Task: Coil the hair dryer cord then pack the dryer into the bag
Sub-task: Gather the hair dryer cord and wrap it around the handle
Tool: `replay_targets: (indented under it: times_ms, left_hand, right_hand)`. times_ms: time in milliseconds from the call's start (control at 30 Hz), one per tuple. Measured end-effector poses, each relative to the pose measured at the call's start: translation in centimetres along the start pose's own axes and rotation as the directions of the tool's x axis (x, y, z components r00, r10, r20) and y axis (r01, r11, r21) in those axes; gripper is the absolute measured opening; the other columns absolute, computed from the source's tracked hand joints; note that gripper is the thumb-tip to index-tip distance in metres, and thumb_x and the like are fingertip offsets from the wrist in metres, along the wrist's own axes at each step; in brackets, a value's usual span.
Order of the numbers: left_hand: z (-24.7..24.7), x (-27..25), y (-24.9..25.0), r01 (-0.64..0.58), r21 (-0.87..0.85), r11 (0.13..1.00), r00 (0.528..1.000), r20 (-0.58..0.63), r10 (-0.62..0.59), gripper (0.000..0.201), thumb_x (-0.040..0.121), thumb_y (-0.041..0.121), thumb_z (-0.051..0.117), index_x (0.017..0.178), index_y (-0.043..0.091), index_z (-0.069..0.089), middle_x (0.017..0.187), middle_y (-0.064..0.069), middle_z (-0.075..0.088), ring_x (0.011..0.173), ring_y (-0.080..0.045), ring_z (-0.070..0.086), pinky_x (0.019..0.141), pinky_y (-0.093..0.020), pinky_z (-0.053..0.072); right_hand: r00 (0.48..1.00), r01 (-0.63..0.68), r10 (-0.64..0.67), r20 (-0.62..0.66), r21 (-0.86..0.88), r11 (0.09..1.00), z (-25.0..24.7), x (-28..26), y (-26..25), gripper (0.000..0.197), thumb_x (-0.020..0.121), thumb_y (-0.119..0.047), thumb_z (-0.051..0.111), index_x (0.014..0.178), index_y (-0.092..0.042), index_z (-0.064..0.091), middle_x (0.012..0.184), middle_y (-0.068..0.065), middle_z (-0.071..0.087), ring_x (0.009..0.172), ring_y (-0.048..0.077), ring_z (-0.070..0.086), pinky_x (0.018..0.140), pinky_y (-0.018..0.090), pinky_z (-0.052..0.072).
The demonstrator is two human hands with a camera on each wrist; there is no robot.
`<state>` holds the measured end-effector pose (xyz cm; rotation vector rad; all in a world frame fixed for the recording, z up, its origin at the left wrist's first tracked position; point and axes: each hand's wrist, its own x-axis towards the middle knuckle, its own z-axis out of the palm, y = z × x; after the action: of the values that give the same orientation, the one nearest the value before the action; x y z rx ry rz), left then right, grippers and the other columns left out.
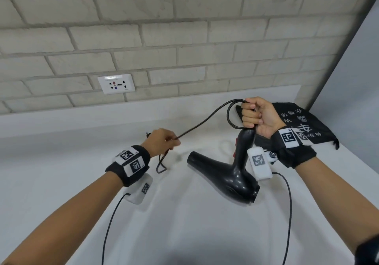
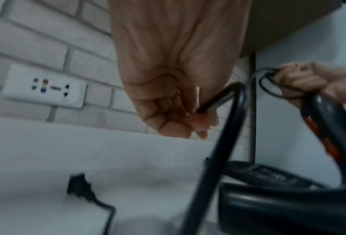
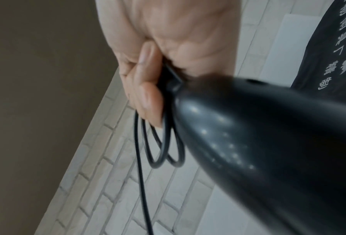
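Coiling partly done: right hand (image 1: 258,115) grips hair dryer (image 1: 231,173) handle plus two cord (image 1: 202,121) loops, left hand (image 1: 162,141) pinches remaining slack, plug (image 2: 78,185) on counter (image 1: 184,223), drawstring bag (image 1: 303,125) unpacked behind.

The head view looks down and forward from above the table (image 1: 184,213), taking in both forearms and the brick wall (image 1: 184,29) across the top. Each wrist view sits very near its own hand, looking along it, low over the table. All three share the wall; head and left wrist share the socket (image 1: 116,84).
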<state>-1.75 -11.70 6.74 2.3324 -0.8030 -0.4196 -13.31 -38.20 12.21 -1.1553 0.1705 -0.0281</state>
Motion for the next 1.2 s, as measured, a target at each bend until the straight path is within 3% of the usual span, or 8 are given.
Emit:
replay_targets:
  times_ms: [100, 200, 333, 400, 467, 733, 1033, 1200]
  left_hand:
    - [-0.6, -1.8, 0.2, 0.101, -0.269, 0.958, 0.958, 0.284, -0.021, 0.006, 0.086, 0.019, 0.062, 0.088, 0.014, 0.064, 0.059, 0.008, 0.064, 0.049, -0.004, 0.049, 0.048, -0.013, 0.036]
    - [-2.3, -3.0, 0.5, 0.121, -0.307, 0.944, 0.928, 0.371, 0.002, 0.008, 0.087, 0.017, 0.060, 0.090, 0.011, 0.065, 0.059, 0.008, 0.065, 0.043, -0.003, 0.039, 0.043, -0.012, 0.028]
    - [-4.9, -2.8, 1.4, 0.043, -0.023, 0.999, 0.996, -0.071, -0.045, 0.017, 0.092, 0.018, 0.052, 0.079, 0.018, 0.063, 0.059, 0.002, 0.061, 0.045, -0.006, 0.049, 0.051, -0.022, 0.039]
    - [-6.4, -3.0, 2.2, 0.052, 0.238, 0.970, 0.938, -0.345, 0.034, 0.022, 0.094, 0.021, 0.044, 0.085, 0.020, 0.064, 0.069, -0.002, 0.061, 0.062, -0.017, 0.054, 0.060, -0.027, 0.039]
    - [-7.5, -3.5, 3.1, 0.005, 0.264, 0.965, 0.905, -0.411, 0.108, 0.024, 0.096, 0.023, 0.041, 0.087, 0.019, 0.063, 0.071, -0.005, 0.057, 0.065, -0.022, 0.049, 0.056, -0.028, 0.035]
    - [-11.2, -6.0, 7.5, -0.296, -0.299, 0.907, 0.951, -0.179, 0.252, 0.029, 0.098, 0.020, 0.038, 0.075, 0.019, 0.055, 0.052, 0.014, 0.036, 0.046, -0.001, 0.036, 0.045, -0.009, 0.036]
    - [-9.7, -4.9, 6.9, -0.156, -0.745, 0.649, 0.975, -0.009, 0.224, 0.030, 0.099, 0.024, 0.031, 0.075, 0.020, 0.049, 0.050, 0.013, 0.033, 0.045, -0.003, 0.027, 0.042, -0.011, 0.035]
    - [-6.3, -2.9, 1.6, -0.021, -0.677, 0.735, 1.000, -0.016, 0.013, 0.029, 0.100, 0.022, 0.032, 0.077, 0.017, 0.050, 0.055, 0.007, 0.033, 0.046, -0.006, 0.030, 0.045, -0.012, 0.044]
  right_hand:
    - [0.996, 0.038, -0.036, -0.084, 0.029, 0.999, -1.1, -0.1, 0.1, 0.032, 0.070, -0.029, 0.046, 0.040, -0.024, 0.039, 0.027, -0.009, 0.022, 0.021, 0.006, 0.019, 0.030, 0.018, 0.023]
    - [0.991, 0.059, -0.054, -0.123, 0.034, 0.998, -1.8, -0.2, -0.3, 0.035, 0.074, -0.028, 0.045, 0.039, -0.025, 0.040, 0.027, -0.009, 0.023, 0.021, 0.006, 0.020, 0.030, 0.017, 0.023]
    - [0.991, 0.047, -0.048, -0.122, -0.005, 0.999, -1.6, -0.2, -0.6, 0.052, 0.091, -0.025, 0.029, 0.040, -0.025, 0.039, 0.027, -0.005, 0.022, 0.021, 0.007, 0.019, 0.032, 0.018, 0.020]
    - [0.992, 0.048, -0.049, -0.113, -0.012, 0.999, -1.5, -0.2, -0.6, 0.053, 0.092, -0.026, 0.028, 0.040, -0.025, 0.038, 0.027, -0.007, 0.022, 0.021, 0.006, 0.019, 0.032, 0.018, 0.020]
    - [0.992, 0.054, -0.055, -0.115, -0.010, 0.998, -1.5, -0.3, -0.6, 0.052, 0.091, -0.026, 0.029, 0.040, -0.025, 0.038, 0.027, -0.007, 0.022, 0.021, 0.006, 0.019, 0.032, 0.018, 0.020]
    - [0.987, 0.095, -0.099, -0.130, -0.037, 0.995, -1.4, -0.6, -1.0, 0.050, 0.088, -0.026, 0.032, 0.039, -0.026, 0.038, 0.029, -0.008, 0.015, 0.021, 0.006, 0.019, 0.031, 0.018, 0.021]
    - [0.989, 0.099, -0.104, -0.103, -0.055, 0.994, -0.7, -0.7, -1.1, 0.056, 0.092, -0.028, 0.025, 0.038, -0.025, 0.038, 0.026, -0.008, 0.022, 0.021, 0.006, 0.019, 0.033, 0.019, 0.020]
    - [0.989, 0.097, -0.104, -0.103, -0.070, 0.993, -0.6, -1.0, -1.1, 0.053, 0.092, -0.026, 0.026, 0.039, -0.026, 0.037, 0.027, -0.011, 0.022, 0.022, 0.003, 0.018, 0.034, 0.019, 0.018]
